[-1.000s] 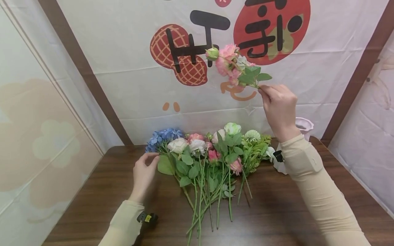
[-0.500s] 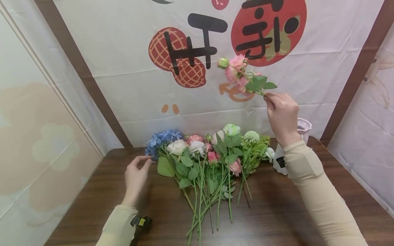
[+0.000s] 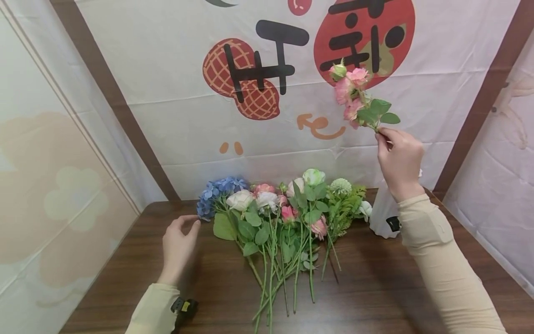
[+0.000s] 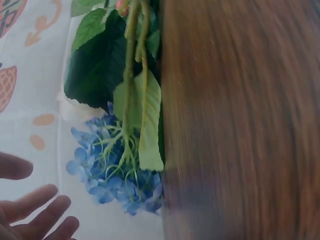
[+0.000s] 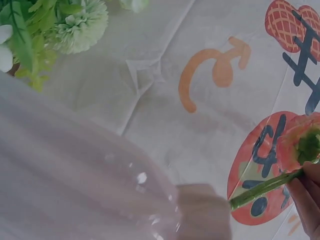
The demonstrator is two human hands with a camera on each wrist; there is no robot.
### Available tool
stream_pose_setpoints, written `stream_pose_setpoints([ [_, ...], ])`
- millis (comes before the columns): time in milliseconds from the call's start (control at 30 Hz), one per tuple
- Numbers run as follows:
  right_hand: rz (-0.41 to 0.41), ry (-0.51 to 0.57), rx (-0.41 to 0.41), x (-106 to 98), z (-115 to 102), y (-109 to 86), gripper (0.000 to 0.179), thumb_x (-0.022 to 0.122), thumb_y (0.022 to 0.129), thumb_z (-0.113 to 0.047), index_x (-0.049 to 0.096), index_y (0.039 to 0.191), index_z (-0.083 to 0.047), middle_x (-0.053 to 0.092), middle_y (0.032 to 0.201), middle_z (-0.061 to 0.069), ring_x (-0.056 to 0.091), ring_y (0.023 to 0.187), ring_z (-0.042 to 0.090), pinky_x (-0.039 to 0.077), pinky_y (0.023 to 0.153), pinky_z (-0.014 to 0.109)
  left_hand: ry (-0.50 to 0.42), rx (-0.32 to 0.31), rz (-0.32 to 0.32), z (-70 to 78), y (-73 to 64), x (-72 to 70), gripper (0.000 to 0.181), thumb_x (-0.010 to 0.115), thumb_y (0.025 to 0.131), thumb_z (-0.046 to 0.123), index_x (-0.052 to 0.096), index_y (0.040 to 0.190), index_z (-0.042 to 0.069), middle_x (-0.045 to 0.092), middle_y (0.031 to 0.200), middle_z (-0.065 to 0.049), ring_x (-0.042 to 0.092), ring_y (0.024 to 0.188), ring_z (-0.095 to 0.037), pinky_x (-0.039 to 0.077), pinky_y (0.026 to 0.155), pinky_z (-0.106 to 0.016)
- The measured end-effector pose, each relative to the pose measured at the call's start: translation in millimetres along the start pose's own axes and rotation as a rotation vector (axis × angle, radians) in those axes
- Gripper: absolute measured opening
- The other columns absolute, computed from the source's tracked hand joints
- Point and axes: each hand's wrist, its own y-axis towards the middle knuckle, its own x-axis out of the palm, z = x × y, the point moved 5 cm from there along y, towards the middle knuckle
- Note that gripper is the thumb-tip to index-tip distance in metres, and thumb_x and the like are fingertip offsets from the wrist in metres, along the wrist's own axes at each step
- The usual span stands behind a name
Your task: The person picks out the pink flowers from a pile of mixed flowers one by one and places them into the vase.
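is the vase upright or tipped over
Upright: the pale vase stands base-down on the table, its top partly behind the right hand.

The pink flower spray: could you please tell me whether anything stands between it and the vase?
Nothing visible does: in the right wrist view, its stem appears to meet the vase; whether it is inside is unclear.

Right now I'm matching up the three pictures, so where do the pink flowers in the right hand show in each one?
Head: the held pink flowers are in the upper half, right of centre, up and left of the right hand.
Left wrist: not in it.
Right wrist: at the right edge, one bloom partly cut off.
Shared landmark: the printed orange arrow, visible in all three.
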Motion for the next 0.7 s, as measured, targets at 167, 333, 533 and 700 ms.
stream_pose_setpoints([
  [167, -0.017, -0.010, 0.028, -3, 9, -2.3, 0.015, 0.063, 0.088, -0.006, 0.073, 0.094, 0.003, 0.072, 0.089, 0.020, 0.069, 0.074, 0.035, 0.052, 0.068, 0.045, 0.089, 0.074, -0.038, -1.4, 0.5, 3.8, 0.037, 0.056, 0.093, 0.024, 0.059, 0.123, 0.001, 0.057, 0.124, -0.023, 0.046, 0.119, -0.042, 0.033, 0.100, -0.054],
  [333, -0.060, -0.028, 0.046, -6, 17, -5.9, 0.015, 0.062, 0.087, -0.006, 0.072, 0.093, 0.005, 0.071, 0.086, 0.021, 0.068, 0.075, 0.037, 0.047, 0.068, 0.049, 0.119, 0.134, -0.041, 0.3, -1.6, 3.7, 0.040, 0.058, 0.092, 0.021, 0.057, 0.123, -0.003, 0.056, 0.125, -0.026, 0.046, 0.118, -0.044, 0.033, 0.100, -0.054],
  [533, -0.112, -0.032, 0.065, -7, 25, -10.0, 0.017, 0.061, 0.087, -0.005, 0.070, 0.094, 0.007, 0.071, 0.085, 0.023, 0.068, 0.075, 0.039, 0.043, 0.070, 0.050, 0.139, 0.176, -0.037, 3.4, -7.6, -2.9, 0.042, 0.057, 0.093, 0.022, 0.055, 0.126, -0.003, 0.053, 0.132, -0.026, 0.044, 0.122, -0.045, 0.031, 0.102, -0.057],
  [700, -0.125, -0.028, 0.082, -9, 31, -12.9, 0.017, 0.061, 0.086, -0.004, 0.069, 0.093, 0.008, 0.070, 0.085, 0.024, 0.067, 0.074, 0.039, 0.043, 0.070, 0.049, 0.164, 0.202, -0.030, 3.0, -10.6, -9.4, 0.043, 0.057, 0.093, 0.021, 0.054, 0.128, -0.004, 0.050, 0.135, -0.026, 0.041, 0.124, -0.047, 0.030, 0.102, -0.059],
])
